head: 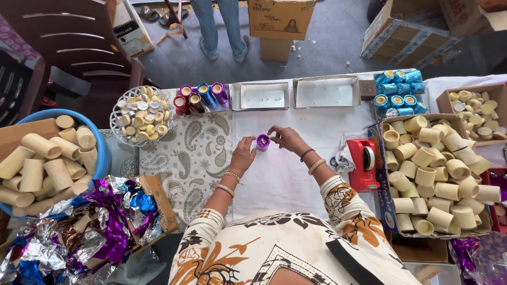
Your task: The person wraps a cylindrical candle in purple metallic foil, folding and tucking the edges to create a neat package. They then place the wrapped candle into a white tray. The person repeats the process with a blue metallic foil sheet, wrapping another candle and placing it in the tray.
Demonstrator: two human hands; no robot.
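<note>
Purple foil cup point(263, 141) sits upright on the white table point(280, 179), pinched between both hands. Left hand point(243, 153) grips its near-left side with fingertips; right hand point(285, 138) holds the far-right rim, fingers curled over it. For a clean wrap I'd keep the cup steady with the left and press foil flat along the rim with the right. Red tape dispenser point(364, 163) lies right of the right hand.

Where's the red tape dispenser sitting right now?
In the head view, the red tape dispenser sits on the white cloth to the person's right, just beyond the right hand's forearm and against the cardboard box of plain tubes.
</note>
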